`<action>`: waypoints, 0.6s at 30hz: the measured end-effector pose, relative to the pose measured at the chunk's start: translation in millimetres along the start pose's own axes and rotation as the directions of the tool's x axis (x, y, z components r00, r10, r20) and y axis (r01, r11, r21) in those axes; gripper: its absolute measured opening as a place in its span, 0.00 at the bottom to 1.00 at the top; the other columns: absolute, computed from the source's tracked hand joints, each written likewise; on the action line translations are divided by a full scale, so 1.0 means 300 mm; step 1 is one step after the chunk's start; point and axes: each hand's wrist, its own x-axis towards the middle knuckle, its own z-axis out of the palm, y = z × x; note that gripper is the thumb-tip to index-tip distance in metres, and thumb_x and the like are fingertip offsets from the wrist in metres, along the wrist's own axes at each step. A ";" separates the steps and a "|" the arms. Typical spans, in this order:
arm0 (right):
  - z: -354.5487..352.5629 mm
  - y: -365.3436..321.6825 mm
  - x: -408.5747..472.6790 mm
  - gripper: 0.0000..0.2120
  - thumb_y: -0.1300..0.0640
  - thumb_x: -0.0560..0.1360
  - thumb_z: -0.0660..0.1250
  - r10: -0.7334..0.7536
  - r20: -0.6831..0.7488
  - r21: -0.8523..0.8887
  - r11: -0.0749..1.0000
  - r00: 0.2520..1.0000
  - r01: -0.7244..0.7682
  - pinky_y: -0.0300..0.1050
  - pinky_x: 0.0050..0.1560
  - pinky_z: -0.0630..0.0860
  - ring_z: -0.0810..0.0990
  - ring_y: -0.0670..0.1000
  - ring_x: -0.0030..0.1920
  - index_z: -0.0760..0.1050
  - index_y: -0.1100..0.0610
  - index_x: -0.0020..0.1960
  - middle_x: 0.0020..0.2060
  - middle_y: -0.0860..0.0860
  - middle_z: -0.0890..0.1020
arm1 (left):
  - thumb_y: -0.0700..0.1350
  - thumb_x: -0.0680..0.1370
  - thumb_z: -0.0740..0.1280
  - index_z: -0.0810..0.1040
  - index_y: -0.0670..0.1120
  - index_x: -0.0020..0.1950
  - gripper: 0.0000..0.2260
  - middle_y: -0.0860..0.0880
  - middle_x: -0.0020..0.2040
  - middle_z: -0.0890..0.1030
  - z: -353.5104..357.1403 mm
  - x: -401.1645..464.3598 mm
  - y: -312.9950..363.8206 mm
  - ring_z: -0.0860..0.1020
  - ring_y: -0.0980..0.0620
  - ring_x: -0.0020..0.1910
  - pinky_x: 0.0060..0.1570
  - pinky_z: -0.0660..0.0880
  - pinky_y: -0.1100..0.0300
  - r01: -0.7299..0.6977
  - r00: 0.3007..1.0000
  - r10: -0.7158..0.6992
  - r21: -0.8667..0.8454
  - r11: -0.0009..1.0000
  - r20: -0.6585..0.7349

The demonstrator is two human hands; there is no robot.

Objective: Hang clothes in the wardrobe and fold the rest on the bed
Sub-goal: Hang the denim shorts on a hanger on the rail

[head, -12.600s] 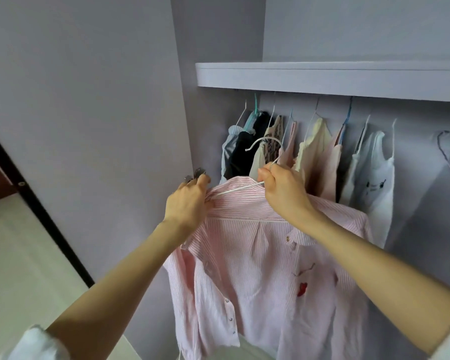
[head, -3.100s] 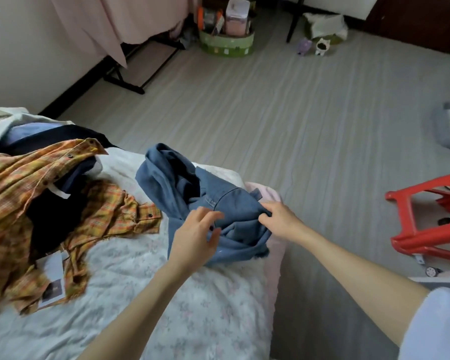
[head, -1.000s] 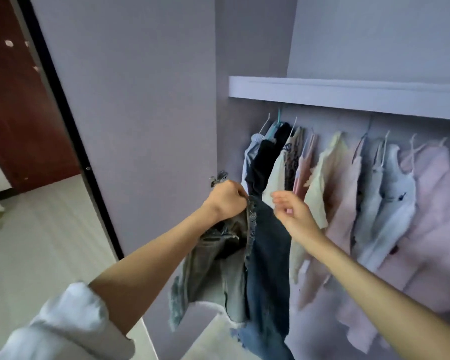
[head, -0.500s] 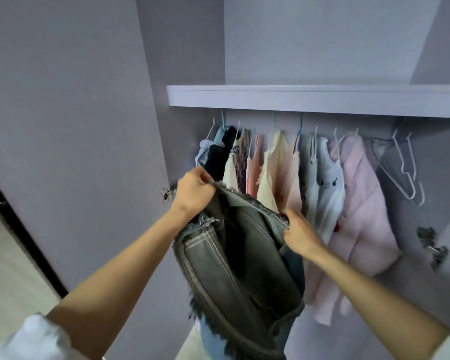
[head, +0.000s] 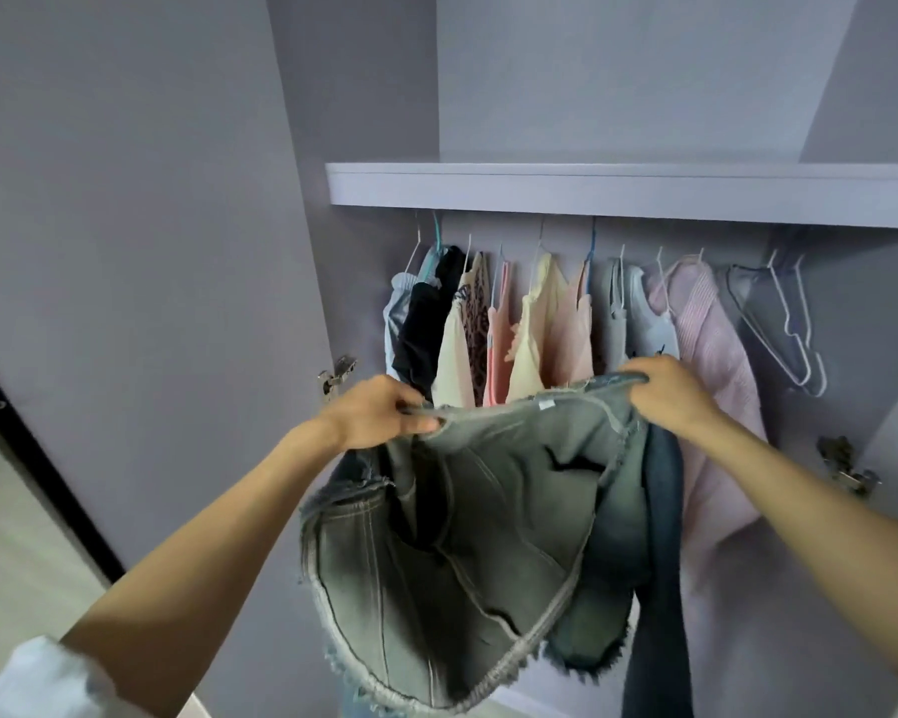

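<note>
Both hands now stand wider apart than half a second ago, so the denim jacket's collar is stretched level between them where it had sagged in a bunch, and the view has tipped up toward the shelf (head: 618, 191).

Farthest left, the wardrobe door (head: 125, 251) stands open with its hinge (head: 335, 378) showing. The left hand (head: 379, 419) has its fingers curled round one end of the collar; the denim jacket (head: 488, 536) hangs inside out below, frayed hem lowest, just in front of the hanging clothes (head: 530, 323) and not yet on any hanger. The right hand (head: 670, 396) pinches the other end of the collar. Behind it hangs the pink striped shirt (head: 706, 344), and farthest right the empty hangers (head: 784, 323) wait on the rail.

The likely trouble is that both hands are full: reaching for a hanger means freeing one end, and the heavy denim could swing, slip, or drag a neighbouring garment off its hook.
</note>
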 end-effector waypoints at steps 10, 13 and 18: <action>0.044 0.132 -0.074 0.05 0.60 0.73 0.62 0.063 0.425 -0.279 0.958 0.903 0.065 0.48 0.46 0.74 0.76 0.52 0.46 0.71 0.49 0.44 0.46 0.52 0.77 | 0.56 0.79 0.60 0.80 0.53 0.55 0.13 0.45 0.52 0.81 0.070 0.050 -0.069 0.75 0.42 0.56 0.48 0.70 0.54 0.180 0.883 -0.120 0.091 0.979 -0.454; 0.026 0.111 -0.057 0.02 0.58 0.75 0.60 0.130 0.549 -0.313 0.948 0.826 0.059 0.45 0.43 0.71 0.76 0.51 0.44 0.70 0.52 0.46 0.47 0.54 0.77 | 0.58 0.80 0.58 0.78 0.54 0.58 0.15 0.44 0.53 0.80 0.063 0.061 -0.108 0.75 0.40 0.56 0.49 0.71 0.52 0.203 0.891 -0.079 0.236 0.950 -0.447; 0.006 0.066 -0.069 0.12 0.56 0.74 0.62 -0.081 -0.016 -0.430 0.900 0.997 0.067 0.51 0.49 0.73 0.74 0.56 0.54 0.69 0.55 0.57 0.56 0.50 0.71 | 0.59 0.79 0.57 0.79 0.51 0.54 0.17 0.43 0.50 0.80 0.054 0.059 -0.172 0.77 0.39 0.52 0.45 0.72 0.52 0.175 0.902 -0.002 0.363 0.915 -0.431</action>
